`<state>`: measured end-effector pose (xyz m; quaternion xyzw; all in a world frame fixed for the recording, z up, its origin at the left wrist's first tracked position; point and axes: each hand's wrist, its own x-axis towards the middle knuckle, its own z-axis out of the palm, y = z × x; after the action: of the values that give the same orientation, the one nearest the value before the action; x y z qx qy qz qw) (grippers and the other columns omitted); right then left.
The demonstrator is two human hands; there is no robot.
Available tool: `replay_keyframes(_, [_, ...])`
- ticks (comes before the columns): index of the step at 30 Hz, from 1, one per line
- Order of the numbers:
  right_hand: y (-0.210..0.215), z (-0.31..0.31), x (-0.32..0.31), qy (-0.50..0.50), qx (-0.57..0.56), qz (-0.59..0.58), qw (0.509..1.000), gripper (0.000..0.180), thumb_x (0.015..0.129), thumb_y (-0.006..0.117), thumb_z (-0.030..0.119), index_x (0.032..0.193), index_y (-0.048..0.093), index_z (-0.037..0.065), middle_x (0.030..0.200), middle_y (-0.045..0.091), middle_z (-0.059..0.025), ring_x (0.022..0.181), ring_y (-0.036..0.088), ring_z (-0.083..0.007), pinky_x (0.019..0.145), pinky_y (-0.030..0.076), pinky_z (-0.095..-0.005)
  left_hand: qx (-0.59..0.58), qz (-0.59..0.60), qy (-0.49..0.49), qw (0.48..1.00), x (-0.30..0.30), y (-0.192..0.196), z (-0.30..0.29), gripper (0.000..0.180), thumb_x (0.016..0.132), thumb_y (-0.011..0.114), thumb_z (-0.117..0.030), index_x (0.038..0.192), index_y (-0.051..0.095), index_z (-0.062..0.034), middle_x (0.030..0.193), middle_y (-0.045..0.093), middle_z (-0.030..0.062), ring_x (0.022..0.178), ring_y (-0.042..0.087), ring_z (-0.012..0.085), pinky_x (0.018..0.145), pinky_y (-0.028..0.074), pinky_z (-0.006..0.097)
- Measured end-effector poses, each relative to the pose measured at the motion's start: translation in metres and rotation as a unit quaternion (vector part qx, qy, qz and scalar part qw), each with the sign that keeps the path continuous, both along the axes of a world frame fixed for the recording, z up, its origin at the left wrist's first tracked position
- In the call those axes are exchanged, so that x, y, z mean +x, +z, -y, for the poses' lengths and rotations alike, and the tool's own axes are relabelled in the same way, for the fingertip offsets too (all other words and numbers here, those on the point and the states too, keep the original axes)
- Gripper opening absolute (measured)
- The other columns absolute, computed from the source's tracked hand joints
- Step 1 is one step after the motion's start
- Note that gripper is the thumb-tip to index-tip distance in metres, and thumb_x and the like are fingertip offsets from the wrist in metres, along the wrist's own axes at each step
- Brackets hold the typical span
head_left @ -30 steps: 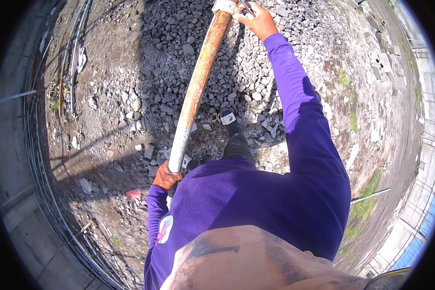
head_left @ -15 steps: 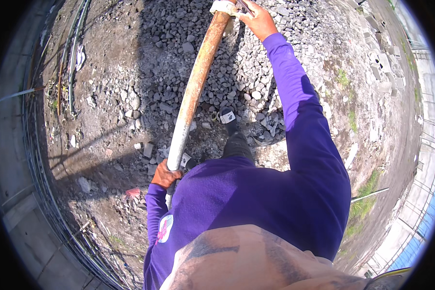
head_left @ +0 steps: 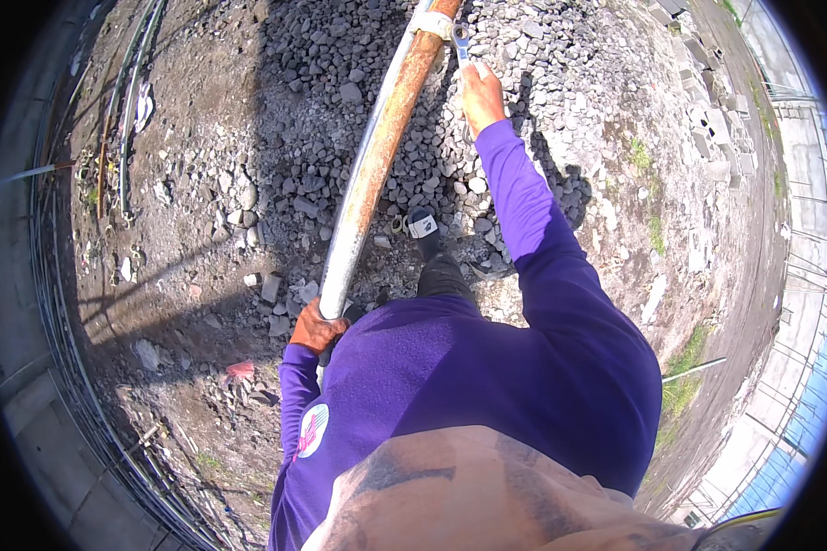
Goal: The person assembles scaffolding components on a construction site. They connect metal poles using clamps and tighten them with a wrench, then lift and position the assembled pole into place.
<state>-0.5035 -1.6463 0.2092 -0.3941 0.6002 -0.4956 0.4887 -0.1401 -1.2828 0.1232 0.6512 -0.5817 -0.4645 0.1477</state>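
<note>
Since a moment ago the right hand [head_left: 481, 92] has slid lower, fingers wrapped on a wrench [head_left: 460, 41] beside the rusty pipe [head_left: 377, 156]. The left hand [head_left: 317, 328] grips the pipe's near end. Loose gravel [head_left: 340, 92] underfoot could shift, so the wrench might slip.

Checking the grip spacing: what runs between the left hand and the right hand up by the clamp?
In the head view, the rusty pipe spans the stretch from the left hand up toward the right hand, over gravel.

Grey gravel heap [head_left: 358, 83], bundled rebar [head_left: 55, 303] at left, concrete blocks [head_left: 708, 138] beyond.
</note>
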Motion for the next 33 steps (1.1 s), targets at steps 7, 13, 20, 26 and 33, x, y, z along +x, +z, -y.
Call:
replay_keyframes(7, [0.019,-0.003,0.02,-0.019,0.002,0.11,0.994,0.015,0.106,0.047,0.02,0.102,0.051,0.006,0.067,0.05,-0.003,0.045,0.049,-0.0135,0.036,0.041,-0.0305,0.033,0.038,-0.003,0.999,-0.001,-0.001,0.002,0.043,0.083,0.076,-0.034,0.101,0.066,0.0039,0.089,0.073,0.0193,0.084,0.073,0.0264,0.075,0.058,0.039])
replay_keyframes(13, [0.016,0.007,0.027,-0.029,0.017,0.123,0.992,0.016,0.107,0.045,0.02,0.105,0.05,0.004,0.069,0.051,-0.007,0.046,0.051,-0.0181,0.038,0.044,-0.0351,-0.004,0.004,0.005,1.0,0.0,-0.013,-0.001,0.046,0.085,0.075,-0.038,0.104,0.067,0.003,0.089,0.073,0.0159,0.081,0.072,0.0236,0.072,0.058,0.038])
replay_keyframes(20, [0.006,0.01,0.031,-0.027,0.018,0.325,0.945,0.019,0.108,0.045,0.022,0.104,0.048,0.003,0.071,0.052,-0.0102,0.051,0.055,-0.0251,0.046,0.05,-0.0418,0.025,-0.017,0.037,0.999,-0.001,-0.006,0.001,0.05,0.074,0.08,-0.032,0.106,0.067,0.0048,0.092,0.073,0.0256,0.087,0.074,0.0369,0.077,0.057,0.043])
replay_keyframes(26, [0.001,0.018,0.042,-0.045,0.015,0.351,0.935,0.019,0.106,0.043,0.019,0.102,0.045,0.0,0.071,0.049,-0.0138,0.053,0.057,-0.0297,0.046,0.051,-0.0457,0.021,-0.004,0.033,0.999,-0.005,0.0,0.002,0.05,0.082,0.076,-0.037,0.11,0.065,0.003,0.093,0.074,0.0159,0.085,0.072,0.0245,0.076,0.058,0.037])
replay_keyframes(33, [0.002,0.015,0.028,-0.052,0.066,0.283,0.955,0.023,0.107,0.048,0.025,0.101,0.044,0.003,0.071,0.05,-0.0128,0.051,0.056,-0.0277,0.043,0.048,-0.0428,0.093,-0.004,0.084,0.992,-0.017,0.012,0.012,0.055,0.071,0.08,-0.03,0.112,0.066,0.0035,0.099,0.074,0.0227,0.094,0.074,0.0332,0.084,0.057,0.04])
